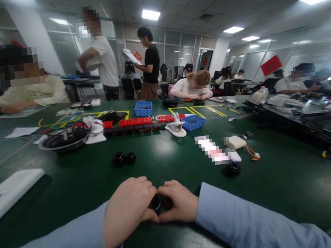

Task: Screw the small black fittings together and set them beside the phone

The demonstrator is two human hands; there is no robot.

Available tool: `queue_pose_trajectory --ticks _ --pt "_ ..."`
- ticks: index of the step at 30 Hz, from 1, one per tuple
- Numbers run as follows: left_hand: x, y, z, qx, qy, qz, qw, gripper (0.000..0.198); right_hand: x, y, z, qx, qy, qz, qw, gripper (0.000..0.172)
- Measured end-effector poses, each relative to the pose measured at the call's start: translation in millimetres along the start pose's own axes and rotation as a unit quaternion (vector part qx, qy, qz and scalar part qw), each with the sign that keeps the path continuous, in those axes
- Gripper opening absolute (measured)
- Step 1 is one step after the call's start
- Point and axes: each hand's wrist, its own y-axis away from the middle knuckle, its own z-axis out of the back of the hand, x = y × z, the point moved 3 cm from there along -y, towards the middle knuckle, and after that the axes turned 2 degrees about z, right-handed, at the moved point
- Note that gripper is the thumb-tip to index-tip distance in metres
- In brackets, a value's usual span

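My left hand [127, 212] and my right hand [177, 202] meet knuckle to knuckle on the green table [79, 187], both in light blue sleeves. Their fingers are curled around a small black round part [156, 202], of which only a sliver shows between them. Two similar black round parts [123, 158] lie side by side further out on the table. Another black round part [233, 169] sits to the right, near a small white box [236, 142] with an orange cord.
A white flat device [5, 196] lies at the left edge. Further back are a black round pan [64, 141], a row of red power strips [135, 122], two blue baskets [143, 109] and a white clip [177, 127]. Several people sit or stand around the tables.
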Motion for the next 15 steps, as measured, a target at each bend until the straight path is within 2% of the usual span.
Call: queue_pose_trajectory --ticks 8,15 --pt "-5.5 -0.4 -8.6 -0.026 -0.044 0.03 0.998 0.038 0.8 1.0 -3.2 -0.014 0.022 -0.012 1.0 0.04" --pt "-2.4 -2.3 -9.2 -0.08 -0.035 0.003 0.996 0.04 2.6 0.5 -0.8 0.005 0.028 -0.008 1.0 0.039"
